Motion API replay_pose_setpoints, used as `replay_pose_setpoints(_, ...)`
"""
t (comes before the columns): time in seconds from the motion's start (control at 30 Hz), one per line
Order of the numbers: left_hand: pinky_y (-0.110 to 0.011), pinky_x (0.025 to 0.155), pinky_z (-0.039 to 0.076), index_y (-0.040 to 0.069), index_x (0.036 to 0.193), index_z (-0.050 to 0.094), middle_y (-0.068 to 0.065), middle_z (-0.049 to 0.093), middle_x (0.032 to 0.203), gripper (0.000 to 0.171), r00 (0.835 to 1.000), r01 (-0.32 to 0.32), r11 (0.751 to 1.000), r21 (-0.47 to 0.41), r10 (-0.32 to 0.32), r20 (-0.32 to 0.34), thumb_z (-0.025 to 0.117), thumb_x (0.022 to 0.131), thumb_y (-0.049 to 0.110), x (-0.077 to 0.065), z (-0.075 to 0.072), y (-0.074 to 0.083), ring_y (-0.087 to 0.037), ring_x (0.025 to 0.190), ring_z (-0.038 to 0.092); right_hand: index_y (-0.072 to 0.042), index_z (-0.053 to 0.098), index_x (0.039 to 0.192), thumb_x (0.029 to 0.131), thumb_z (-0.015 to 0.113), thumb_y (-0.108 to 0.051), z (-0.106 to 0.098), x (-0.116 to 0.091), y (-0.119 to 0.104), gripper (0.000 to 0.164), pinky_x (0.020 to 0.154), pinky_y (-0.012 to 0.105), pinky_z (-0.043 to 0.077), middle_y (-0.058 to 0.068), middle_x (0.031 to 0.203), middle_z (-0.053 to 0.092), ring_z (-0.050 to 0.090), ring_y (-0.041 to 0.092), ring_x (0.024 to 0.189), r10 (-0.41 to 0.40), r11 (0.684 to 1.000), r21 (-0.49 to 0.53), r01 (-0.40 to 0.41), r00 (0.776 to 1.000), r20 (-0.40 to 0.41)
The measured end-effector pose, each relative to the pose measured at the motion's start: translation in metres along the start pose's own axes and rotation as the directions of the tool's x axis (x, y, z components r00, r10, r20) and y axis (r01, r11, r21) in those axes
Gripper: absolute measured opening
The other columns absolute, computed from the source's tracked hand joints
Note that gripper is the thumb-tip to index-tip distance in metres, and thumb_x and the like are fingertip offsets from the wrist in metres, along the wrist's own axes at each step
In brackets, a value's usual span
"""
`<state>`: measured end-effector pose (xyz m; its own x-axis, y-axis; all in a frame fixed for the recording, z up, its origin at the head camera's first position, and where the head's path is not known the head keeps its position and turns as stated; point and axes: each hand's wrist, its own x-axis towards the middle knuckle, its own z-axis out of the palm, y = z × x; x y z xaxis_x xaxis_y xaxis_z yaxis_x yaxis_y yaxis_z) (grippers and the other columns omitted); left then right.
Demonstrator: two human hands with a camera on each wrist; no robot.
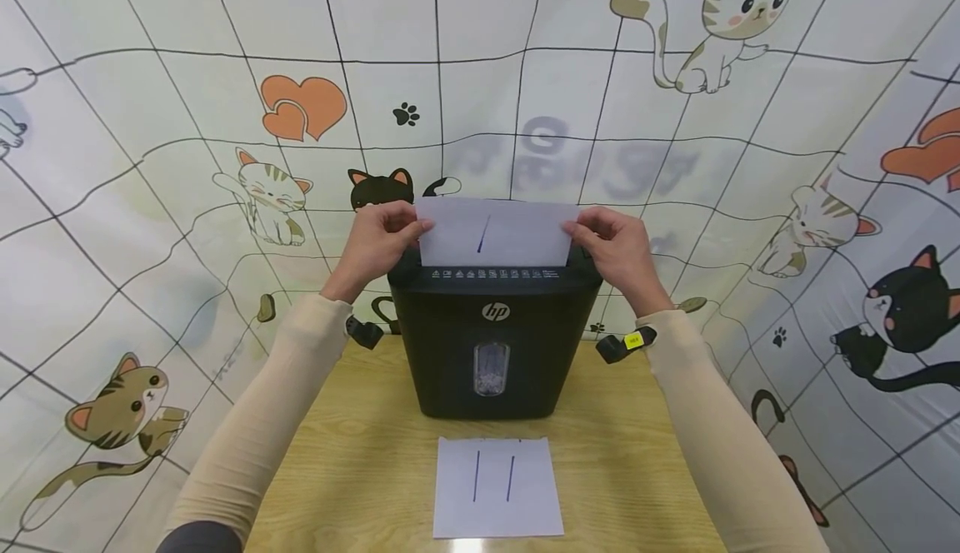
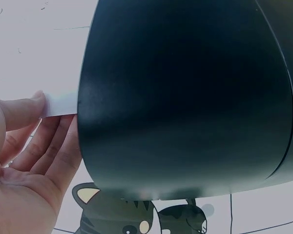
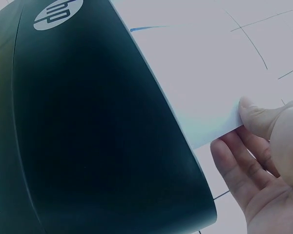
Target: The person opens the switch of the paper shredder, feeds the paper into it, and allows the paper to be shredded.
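Tabletop [image 1: 352, 461], near edge cut off: black shredder [image 1: 450, 353] toward the far edge, 1 sheet held at its top.
Flat paper [image 1: 495, 511] bearing 2 strokes lies before the shredder, toward the near edge, visible in the head view only. Held sheet [image 1: 525, 236] stands upright; its lower end is hidden behind the shredder's front rim. Left hand [image 1: 378, 245] and right hand [image 1: 621, 246] each pinch 1 side edge; the wrist views reveal fingers behind the sheet, largely concealed from the head view. HP badge [image 1: 496, 311] shows in the head and right wrist views, not the left.
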<state>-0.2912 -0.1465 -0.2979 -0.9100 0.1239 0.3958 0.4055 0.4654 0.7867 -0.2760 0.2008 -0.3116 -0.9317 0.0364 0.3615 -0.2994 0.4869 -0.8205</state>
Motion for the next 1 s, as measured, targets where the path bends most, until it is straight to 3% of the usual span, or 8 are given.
replay_pose_setpoints(0.2,-0.026,0.073,0.051,0.008,0.099,0.074,-0.013,0.078,0.094,0.014,1.0,0.002,1.0,0.007,-0.002,0.003,0.075,0.095,0.021,0.0,0.001,0.001,-0.028,0.078,0.071,-0.014,0.073,0.108,0.092,0.073,-0.047,-0.001,0.0,0.0,0.037,0.087,0.026,0.05,0.007,0.105,0.074,0.066,0.016,0.094,0.015,1.0,0.002,-0.015,1.0,-0.002)
replay_pose_setpoints(0.43,-0.028,0.071,0.05,0.009,0.099,0.075,-0.012,0.078,0.092,0.015,1.0,0.007,1.0,0.015,-0.006,-0.022,0.076,0.095,0.024,-0.001,-0.001,-0.001,-0.027,0.076,0.07,-0.013,0.074,0.106,0.093,0.074,-0.043,0.002,-0.001,-0.001,0.033,0.084,0.025,0.05,0.007,0.105,0.075,0.066,0.017,0.094,-0.029,1.0,0.012,0.029,1.0,0.006)
replay_pose_setpoints(0.7,-0.025,0.077,0.054,0.008,0.106,0.074,-0.013,0.078,0.103,0.019,0.999,0.021,1.0,-0.007,-0.021,0.036,0.079,0.091,0.019,-0.002,-0.003,-0.005,-0.02,0.085,0.074,-0.014,0.073,0.111,0.093,0.075,-0.041,0.001,-0.001,0.004,0.032,0.093,0.031,0.049,0.006,0.113,0.075,0.065,0.011,0.101,-0.031,1.0,-0.007,0.031,0.999,0.035)
replay_pose_setpoints(0.87,-0.034,0.086,0.057,0.008,0.117,0.074,-0.014,0.078,0.11,0.031,0.996,0.051,0.999,0.006,-0.051,0.072,0.082,0.088,0.015,-0.004,-0.003,-0.009,-0.022,0.098,0.076,-0.015,0.074,0.11,0.093,0.076,-0.035,0.001,-0.002,0.007,0.026,0.088,0.031,0.05,0.005,0.115,0.075,0.068,0.009,0.099,-0.023,0.999,-0.025,0.026,0.995,0.095)
replay_pose_setpoints(1.0,-0.042,0.092,0.057,0.007,0.123,0.073,-0.015,0.077,0.114,0.037,0.994,0.05,0.999,0.004,-0.05,0.092,0.082,0.088,0.012,-0.004,-0.003,-0.011,-0.026,0.104,0.075,-0.016,0.075,0.108,0.094,0.076,-0.033,0.002,-0.004,0.008,0.022,0.082,0.03,0.049,0.005,0.109,0.076,0.068,0.01,0.093,-0.03,0.997,-0.066,0.037,0.995,0.099)
